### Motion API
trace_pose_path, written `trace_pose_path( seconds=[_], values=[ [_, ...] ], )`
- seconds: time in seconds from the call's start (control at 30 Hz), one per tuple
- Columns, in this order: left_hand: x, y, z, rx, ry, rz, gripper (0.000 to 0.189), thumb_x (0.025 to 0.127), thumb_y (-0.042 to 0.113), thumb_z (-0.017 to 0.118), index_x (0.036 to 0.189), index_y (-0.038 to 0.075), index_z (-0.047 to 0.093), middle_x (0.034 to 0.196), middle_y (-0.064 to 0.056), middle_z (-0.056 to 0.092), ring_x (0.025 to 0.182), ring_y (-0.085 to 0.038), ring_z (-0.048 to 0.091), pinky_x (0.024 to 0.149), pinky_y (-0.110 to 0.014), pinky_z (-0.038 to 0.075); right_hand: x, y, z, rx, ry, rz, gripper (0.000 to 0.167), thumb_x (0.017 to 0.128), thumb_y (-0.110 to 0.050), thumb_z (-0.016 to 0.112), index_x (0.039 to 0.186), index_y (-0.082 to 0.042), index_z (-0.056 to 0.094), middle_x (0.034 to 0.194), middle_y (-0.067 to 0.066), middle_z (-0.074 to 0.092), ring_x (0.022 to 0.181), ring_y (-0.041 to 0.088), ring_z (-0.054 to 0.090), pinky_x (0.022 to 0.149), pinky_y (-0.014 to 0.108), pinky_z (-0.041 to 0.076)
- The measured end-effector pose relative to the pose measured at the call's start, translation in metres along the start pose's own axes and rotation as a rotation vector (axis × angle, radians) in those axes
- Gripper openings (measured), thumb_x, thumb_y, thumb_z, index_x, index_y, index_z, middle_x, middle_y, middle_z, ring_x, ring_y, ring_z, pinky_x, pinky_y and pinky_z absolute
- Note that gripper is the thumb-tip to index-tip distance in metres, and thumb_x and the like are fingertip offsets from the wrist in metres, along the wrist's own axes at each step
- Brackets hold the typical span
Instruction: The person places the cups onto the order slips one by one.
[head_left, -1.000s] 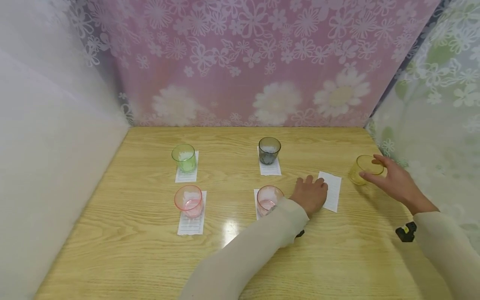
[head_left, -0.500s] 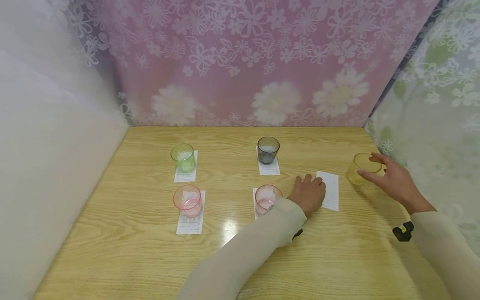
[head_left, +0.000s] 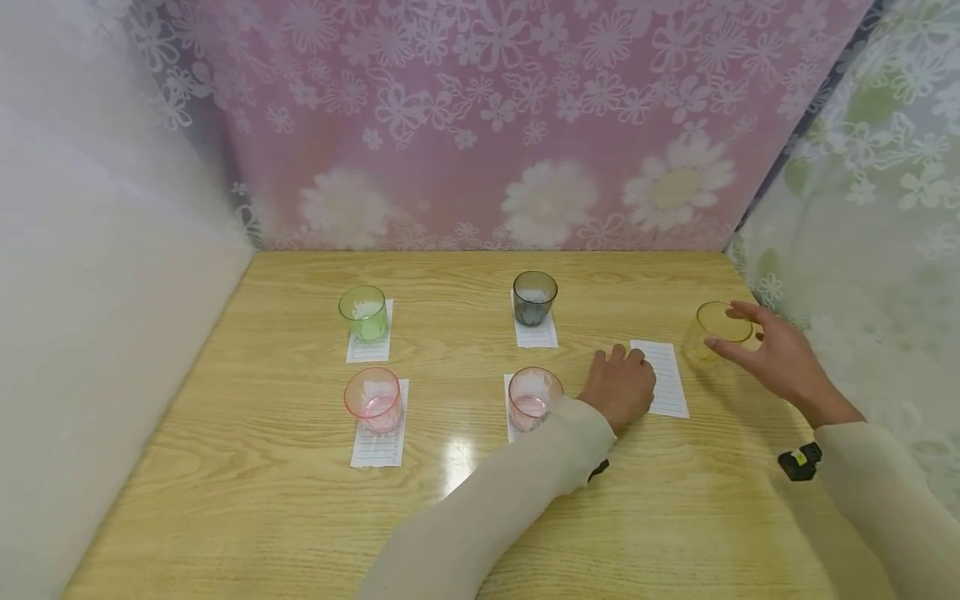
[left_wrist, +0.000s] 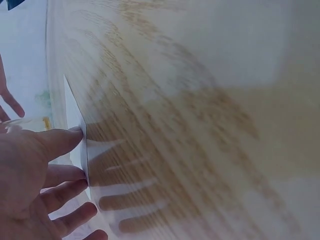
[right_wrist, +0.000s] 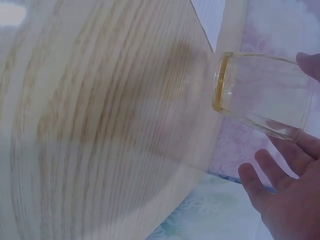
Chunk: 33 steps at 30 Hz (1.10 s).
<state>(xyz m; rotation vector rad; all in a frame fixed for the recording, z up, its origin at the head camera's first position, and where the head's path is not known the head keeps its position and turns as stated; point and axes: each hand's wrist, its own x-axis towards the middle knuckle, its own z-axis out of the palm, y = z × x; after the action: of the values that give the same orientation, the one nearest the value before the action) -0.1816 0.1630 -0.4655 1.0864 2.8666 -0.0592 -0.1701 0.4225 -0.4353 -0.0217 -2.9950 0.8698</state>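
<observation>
My right hand (head_left: 783, 358) holds a yellow-tinted clear glass (right_wrist: 265, 95) near its rim between thumb and fingers. The glass is held upright above the table, close to the right of a small lined white paper (head_left: 666, 379). My left hand (head_left: 618, 387) is at that paper's left side; in the left wrist view the thumb and index fingertips (left_wrist: 75, 134) touch its edge. Left of this hand stands a pink glass (head_left: 534, 392) on another slip, partly overlapped by the left sleeve.
A dark grey glass (head_left: 535, 300), a green glass (head_left: 364, 315) and a second pink glass (head_left: 373, 400) stand on paper slips on the wooden table (head_left: 262, 533). A floral curtain (head_left: 465, 183) closes the back; the right wall (head_left: 892, 275) is near the right hand.
The paper at my left hand has turned, its near end swinging to the right. My right hand has carried the yellow glass slightly left, closer to the paper.
</observation>
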Motion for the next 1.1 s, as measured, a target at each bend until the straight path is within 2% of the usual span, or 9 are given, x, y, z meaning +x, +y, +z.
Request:
trace_pose_path(
  seconds=[0.13,0.4,0.8,0.97,1.1],
  values=[
    [-0.001,-0.001,0.000,-0.007,0.032,-0.034,0.031,0.112,0.050,0.057,0.130,0.033,0.074,0.135,0.015,0.064,0.125,-0.010,0.055,0.100,-0.032,0.046,0.001,-0.007,0.001,0.009,-0.022,-0.007,0.097,0.104,-0.048,0.073,0.171,0.003,0.025,0.164,0.035,0.044,0.146,0.060,0.041,0.112,0.076,0.039],
    [0.001,0.003,0.002,-0.041,0.049,-0.115,0.032,0.107,0.059,0.063,0.129,0.038,0.073,0.131,0.017,0.065,0.123,-0.009,0.056,0.098,-0.032,0.045,-0.004,-0.017,0.008,0.016,-0.036,-0.024,0.093,0.104,-0.047,0.074,0.170,0.000,0.029,0.163,0.033,0.046,0.144,0.060,0.044,0.112,0.077,0.039],
    [0.008,0.005,0.006,-0.020,0.032,-0.145,0.046,0.105,0.068,0.059,0.137,0.037,0.071,0.138,0.019,0.063,0.127,-0.009,0.055,0.103,-0.032,0.047,-0.013,-0.031,0.023,0.064,-0.006,-0.073,0.087,0.102,-0.042,0.078,0.167,0.000,0.038,0.160,0.030,0.051,0.148,0.056,0.043,0.114,0.074,0.039],
    [0.011,0.005,0.009,-0.032,0.011,-0.155,0.049,0.104,0.069,0.060,0.140,0.038,0.069,0.142,0.020,0.062,0.132,-0.009,0.053,0.109,-0.034,0.046,-0.016,-0.037,0.028,0.065,-0.029,-0.072,0.088,0.102,-0.044,0.078,0.168,-0.002,0.036,0.162,0.029,0.050,0.148,0.056,0.043,0.114,0.075,0.039],
    [0.011,0.006,0.008,-0.040,0.022,-0.155,0.048,0.103,0.069,0.061,0.139,0.038,0.069,0.141,0.020,0.062,0.131,-0.009,0.054,0.107,-0.034,0.046,-0.017,-0.037,0.031,0.074,-0.051,-0.071,0.088,0.103,-0.045,0.076,0.170,-0.004,0.034,0.163,0.029,0.048,0.148,0.057,0.042,0.114,0.077,0.038]
  ],
)
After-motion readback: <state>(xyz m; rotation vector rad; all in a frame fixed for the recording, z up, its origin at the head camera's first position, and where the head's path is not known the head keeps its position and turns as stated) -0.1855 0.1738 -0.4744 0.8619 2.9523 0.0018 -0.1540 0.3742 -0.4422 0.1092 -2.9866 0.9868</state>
